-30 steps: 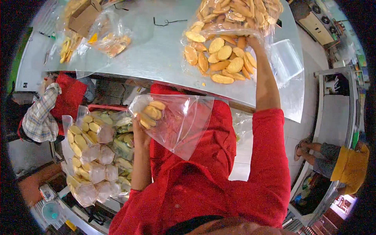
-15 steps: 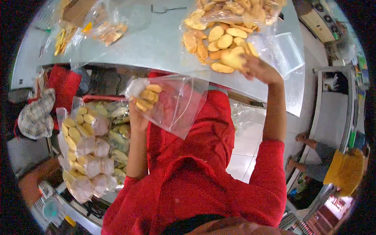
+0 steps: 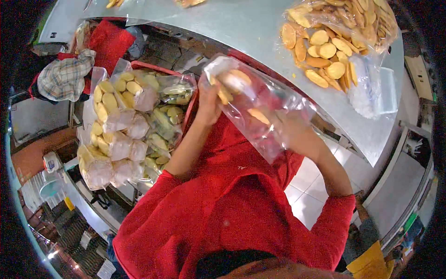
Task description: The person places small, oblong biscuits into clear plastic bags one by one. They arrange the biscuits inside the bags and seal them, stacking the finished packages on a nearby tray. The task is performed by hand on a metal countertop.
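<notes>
Clear plastic bag [image 3: 272, 93] before the red shirt [image 3: 227, 204], its loaded end gripped in the left hand [image 3: 209, 103], the right hand [image 3: 293, 134] beside a yellow slice [image 3: 259, 116] (blurred; I cannot tell its grip): apparently filling, the next move calling for that slice's release inside.

Red top [image 3: 223, 200], loose, creased; small pale round spot on front. Sleeves [image 3: 334, 223] red, ending near elbows. Trousers [image 3: 227, 139] red. Left hand [image 3: 208, 103], right hand [image 3: 295, 134] bare. Black cloth [image 3: 232, 263] at neck, brown cloth [image 3: 272, 270] below.
</notes>
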`<state>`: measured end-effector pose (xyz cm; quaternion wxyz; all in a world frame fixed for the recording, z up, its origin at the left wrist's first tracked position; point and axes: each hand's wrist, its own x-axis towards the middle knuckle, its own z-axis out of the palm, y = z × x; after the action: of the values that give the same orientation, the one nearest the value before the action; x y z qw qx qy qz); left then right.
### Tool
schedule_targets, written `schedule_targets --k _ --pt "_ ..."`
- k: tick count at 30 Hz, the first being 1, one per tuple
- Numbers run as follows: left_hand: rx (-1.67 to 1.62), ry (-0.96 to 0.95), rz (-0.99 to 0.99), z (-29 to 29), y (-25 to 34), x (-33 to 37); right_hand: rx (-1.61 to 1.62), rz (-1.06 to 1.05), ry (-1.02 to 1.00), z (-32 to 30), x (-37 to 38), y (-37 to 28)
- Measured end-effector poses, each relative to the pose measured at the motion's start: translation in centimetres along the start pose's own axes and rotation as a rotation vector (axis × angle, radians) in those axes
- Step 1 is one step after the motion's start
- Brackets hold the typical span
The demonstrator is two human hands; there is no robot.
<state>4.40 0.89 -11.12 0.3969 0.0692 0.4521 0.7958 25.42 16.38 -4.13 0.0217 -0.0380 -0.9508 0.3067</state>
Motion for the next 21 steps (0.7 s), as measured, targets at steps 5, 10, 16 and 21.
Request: schedule_targets --k 5,10,16,21 --pt "0.231 0.067 0.105 1.6 -2.4 -2.6 0.885 0.540 0.149 5.3 0.8 0.2" --pt "0.416 0.003 0.138 1.7 -2.6 -4.3 0.564 0.345 0.418 7.8 2.1 -1.4" --pt "0.570 -0.086 0.167 0.9 -2.9 -5.0 0.888 0.475 0.480 9.8 2.8 -2.8" --pt "0.491 -0.060 0.060 0.3 -3.1 -5.9 1.105 0.573 0.288 8.9 2.6 -4.2"
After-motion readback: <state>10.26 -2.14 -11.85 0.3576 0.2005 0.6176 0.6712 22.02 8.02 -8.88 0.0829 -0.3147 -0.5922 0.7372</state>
